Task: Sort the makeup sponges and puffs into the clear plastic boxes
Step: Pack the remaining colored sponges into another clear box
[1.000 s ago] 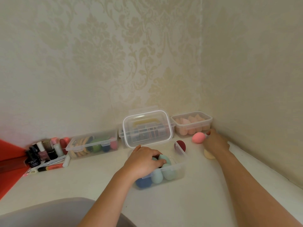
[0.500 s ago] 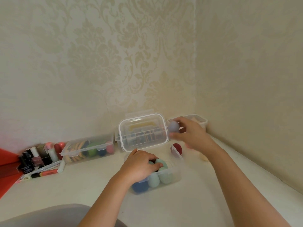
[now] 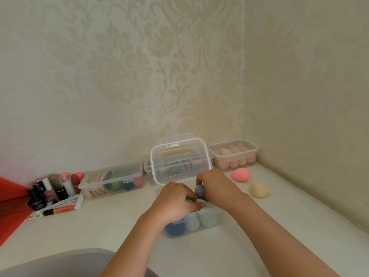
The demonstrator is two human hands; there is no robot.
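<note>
A clear plastic box (image 3: 216, 223) near the table's middle holds a dark blue sponge (image 3: 174, 228) and pale green sponges (image 3: 207, 218). My left hand (image 3: 175, 200) rests on top of the sponges in it, fingers curled over them. My right hand (image 3: 214, 184) pinches a grey-blue sponge (image 3: 200, 191) just above the box's back edge. A pink sponge (image 3: 240, 174) and a cream sponge (image 3: 259, 189) lie loose on the table to the right.
A box of peach sponges (image 3: 233, 154) stands in the back right corner. A clear lid (image 3: 179, 160) leans upright against another box behind. A box of puffs and sponges (image 3: 113, 179) and nail polish bottles (image 3: 50, 191) sit at the left. Walls close off the back and right.
My right hand left the pink sponge, picked up a grey-blue sponge and brought it down to the near box. My left hand stayed on the sponges in the box.
</note>
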